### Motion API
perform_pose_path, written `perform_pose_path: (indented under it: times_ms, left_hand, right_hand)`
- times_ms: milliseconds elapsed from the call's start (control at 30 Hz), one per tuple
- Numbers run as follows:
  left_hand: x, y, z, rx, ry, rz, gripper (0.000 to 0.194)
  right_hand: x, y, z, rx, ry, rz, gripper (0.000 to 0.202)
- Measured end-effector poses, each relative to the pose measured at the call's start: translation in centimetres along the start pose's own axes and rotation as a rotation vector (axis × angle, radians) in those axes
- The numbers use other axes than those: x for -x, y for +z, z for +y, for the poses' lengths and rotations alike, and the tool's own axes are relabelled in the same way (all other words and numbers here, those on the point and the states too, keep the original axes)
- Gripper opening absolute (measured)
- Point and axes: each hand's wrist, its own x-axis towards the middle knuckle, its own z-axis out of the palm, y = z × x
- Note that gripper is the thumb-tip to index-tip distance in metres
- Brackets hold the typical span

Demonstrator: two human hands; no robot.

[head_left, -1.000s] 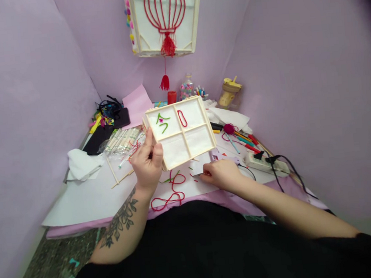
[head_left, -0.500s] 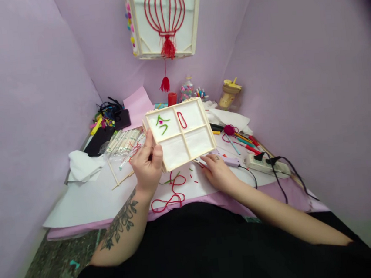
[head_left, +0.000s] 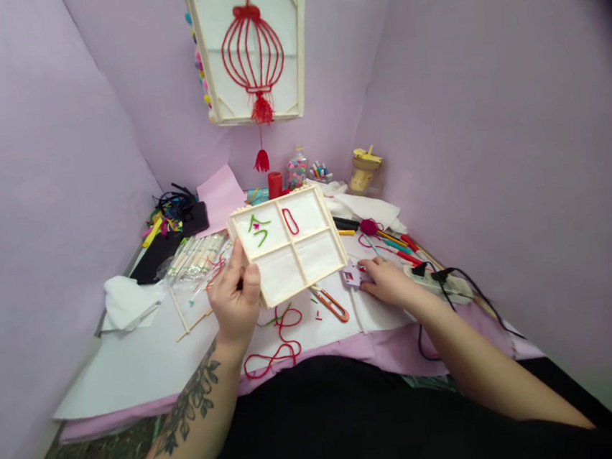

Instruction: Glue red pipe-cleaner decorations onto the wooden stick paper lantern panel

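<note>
One left hand (head_left: 234, 288): thumb and fingers pinch the left edge of the framed panel, leaving nearly all its face uncovered.
Right hand (head_left: 391, 281): low over the desk, fingers bent at the lilac device (head_left: 351, 274); from where I stand I cannot tell how firmly they close.
Framed panel (head_left: 293, 249): raised above the desk and tilted, face towards the person, presumably to keep the design in sight; pale, wood-like strips divide it into four white panes.
Design: angular green strokes (head_left: 261, 239) in one upper pane, a soft-looking red loop (head_left: 291, 221) in the other.
Orange-handled cutter (head_left: 336, 307): flat beside tiny red and green snips, probably left close for easy reach.
Red cord (head_left: 275, 356): slack, rounded loops near the front.
Desk (head_left: 136, 376): smooth white covering, lilac cloth (head_left: 388, 351) wrinkled along the near side.
Stick bundle (head_left: 195, 257): slim, pale rods in shiny plastic, likely bagged to stay together.
Lantern box (head_left: 293, 50): hanging above, red ribs curved across white, fringed tassel (head_left: 261, 161) dangling below.
</note>
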Motion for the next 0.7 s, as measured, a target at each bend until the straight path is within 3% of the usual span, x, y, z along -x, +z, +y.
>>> perform_pose_path:
  times_ms: [67,133,233,333,467,567,700]
  left_hand:
    - [0.0,-0.1,0.0,0.002,0.001,-0.003,0.044]
    - [-0.1,-0.2,0.0,0.002,-0.006,-0.01,0.044]
    - [-0.2,-0.3,0.0,-0.014,-0.013,-0.017,0.044]
    - [-0.1,-0.4,0.0,-0.035,-0.01,-0.012,0.043]
    - [0.3,-0.3,-0.1,-0.028,0.009,-0.016,0.043]
    - [0.5,-0.2,-0.2,-0.024,0.035,-0.011,0.042]
    - [0.6,-0.3,-0.1,-0.028,0.071,-0.01,0.042]
  right_hand:
    - [-0.8,-0.4,0.3,-0.034,-0.042,-0.093,0.041]
    - [-0.9,-0.8,0.8,-0.09,-0.068,-0.088,0.038]
    - [0.2,-2.1,2.0,-0.3,-0.051,0.071,0.033]
    - [2.1,-3.8,2.4,-0.675,-0.013,0.243,0.03]
    - [3.6,-5.7,-0.9,-1.152,0.0,0.396,0.041]
    - [3.4,-6.5,-4.6,-1.199,-0.094,0.36,0.039]
    - [2.3,-7.5,-8.1,-1.087,-0.112,0.391,0.038]
